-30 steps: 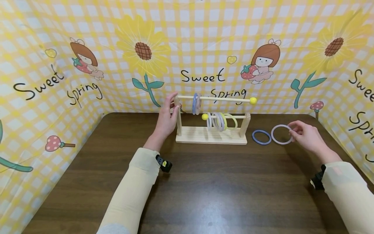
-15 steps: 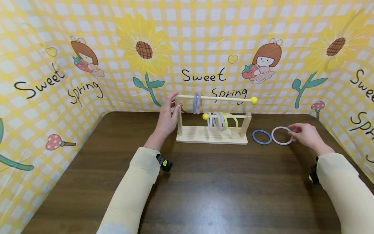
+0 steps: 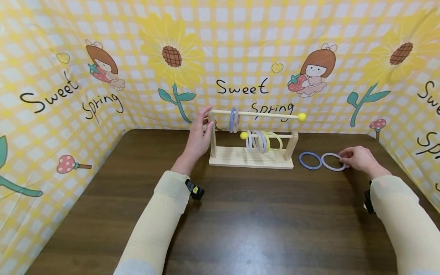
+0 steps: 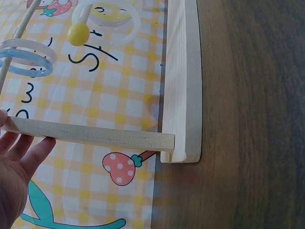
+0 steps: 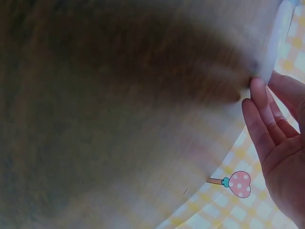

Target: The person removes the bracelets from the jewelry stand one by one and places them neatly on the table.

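"Left hand point(image 3: 198, 139), fingers upward, grips the left post point(image 3: 213, 140) of the wooden rack point(image 3: 251, 158)!"
"Right hand point(image 3: 359, 158) pinches the pale ring point(image 3: 332, 170), just beside the blue ring point(image 3: 310, 168)!"
"Right wrist view cuts that pale ring off; touching the desk point(image 3: 240, 214)? Can't tell."

The person over there wears pale cream sleeves point(image 3: 151, 229) with broad cuffs point(image 3: 175, 187), plus boxy black wrist cameras point(image 3: 196, 193), the left bearing a yellow mark point(image 3: 196, 189).
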A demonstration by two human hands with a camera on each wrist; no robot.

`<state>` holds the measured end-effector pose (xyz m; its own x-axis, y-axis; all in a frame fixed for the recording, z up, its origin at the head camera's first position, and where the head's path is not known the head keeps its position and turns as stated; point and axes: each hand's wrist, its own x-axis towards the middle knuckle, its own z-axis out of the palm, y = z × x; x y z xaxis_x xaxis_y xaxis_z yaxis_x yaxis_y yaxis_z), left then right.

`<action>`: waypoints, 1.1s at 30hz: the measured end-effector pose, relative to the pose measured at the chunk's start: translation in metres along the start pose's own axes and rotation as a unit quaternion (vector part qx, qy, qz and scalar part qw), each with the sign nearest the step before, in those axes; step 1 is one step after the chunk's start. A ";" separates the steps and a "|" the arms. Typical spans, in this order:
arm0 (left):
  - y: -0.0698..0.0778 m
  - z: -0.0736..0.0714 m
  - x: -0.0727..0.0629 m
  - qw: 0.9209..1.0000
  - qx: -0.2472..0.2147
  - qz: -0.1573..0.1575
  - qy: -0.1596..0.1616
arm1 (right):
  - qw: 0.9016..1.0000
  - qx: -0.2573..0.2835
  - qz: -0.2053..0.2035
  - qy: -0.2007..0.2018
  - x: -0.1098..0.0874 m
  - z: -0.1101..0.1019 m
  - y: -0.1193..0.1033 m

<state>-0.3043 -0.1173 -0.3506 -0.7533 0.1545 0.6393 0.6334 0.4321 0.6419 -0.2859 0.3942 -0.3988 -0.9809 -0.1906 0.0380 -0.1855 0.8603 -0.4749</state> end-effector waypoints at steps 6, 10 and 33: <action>0.000 0.002 0.001 1.000 -0.001 0.002 -0.004 | 1.000 -0.004 0.007 0.001 -0.002 -0.001 0.002; 0.000 0.002 0.002 1.000 0.000 0.003 -0.005 | 1.000 -0.011 0.007 0.013 -0.006 -0.007 -0.003; 0.002 0.000 0.000 1.000 -0.004 -0.016 -0.005 | 0.969 0.139 -0.103 0.178 -0.028 0.008 -0.105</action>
<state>-0.3024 -0.1162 -0.3494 -0.7746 0.1497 0.6145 0.6107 0.4298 0.6651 -0.2387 0.3055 -0.3573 -0.8918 -0.1271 0.4341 -0.4051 0.6515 -0.6415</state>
